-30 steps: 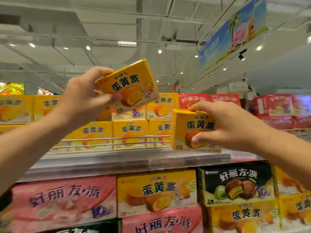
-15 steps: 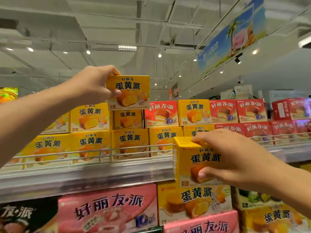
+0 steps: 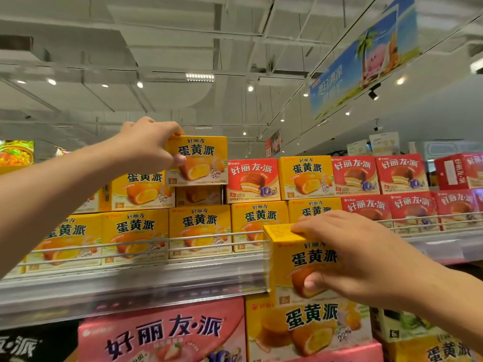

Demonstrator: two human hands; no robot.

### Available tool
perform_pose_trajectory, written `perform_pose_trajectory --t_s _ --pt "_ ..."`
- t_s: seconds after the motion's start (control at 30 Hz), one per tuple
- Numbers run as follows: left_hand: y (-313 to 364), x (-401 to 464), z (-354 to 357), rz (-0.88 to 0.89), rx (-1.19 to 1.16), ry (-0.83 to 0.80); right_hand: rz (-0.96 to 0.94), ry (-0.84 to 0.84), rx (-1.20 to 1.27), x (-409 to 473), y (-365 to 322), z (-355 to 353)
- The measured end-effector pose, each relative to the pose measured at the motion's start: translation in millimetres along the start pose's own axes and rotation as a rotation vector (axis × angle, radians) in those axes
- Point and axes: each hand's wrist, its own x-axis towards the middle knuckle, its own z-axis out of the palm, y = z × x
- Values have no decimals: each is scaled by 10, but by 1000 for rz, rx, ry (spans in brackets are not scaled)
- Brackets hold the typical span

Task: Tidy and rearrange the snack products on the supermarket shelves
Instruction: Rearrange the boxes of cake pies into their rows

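My left hand grips a small yellow egg-yolk pie box by its left end, holding it upright on top of the stacked yellow boxes of the upper shelf. My right hand grips a second yellow pie box, fingers over its top and thumb on its front, in front of the shelf's edge and below the wire rail. A red pie box stands among the yellow ones in the second tier, right of the left hand's box.
Red pie boxes fill the upper shelf to the right. Below the clear shelf edge strip stand large pink, yellow and black boxes. A blue banner hangs from the ceiling.
My left hand carried its yellow box right and down from the air onto the top of the stack. My right hand drew its box down and off the shelf front.
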Motion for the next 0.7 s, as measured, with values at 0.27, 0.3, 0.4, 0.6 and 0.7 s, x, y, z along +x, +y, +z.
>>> perform_pose_trajectory --t_s 0.27,0.3,0.4,0.6,0.7 --pt "32 -169 166 -37 -79 -118 -7 -8 52 34 10 38" --pt "28 -192 218 -30 -97 -119 -9 -11 58 39 8 44" --pt "-10 -207 308 -22 -90 -81 -11 -8 74 55 7 55" --pt "-339 -163 238 -11 -359 -82 -22 8 109 152 -4 54" --pt "-604 -103 277 -73 -130 -93 -58 -31 135 364 -76 -22"
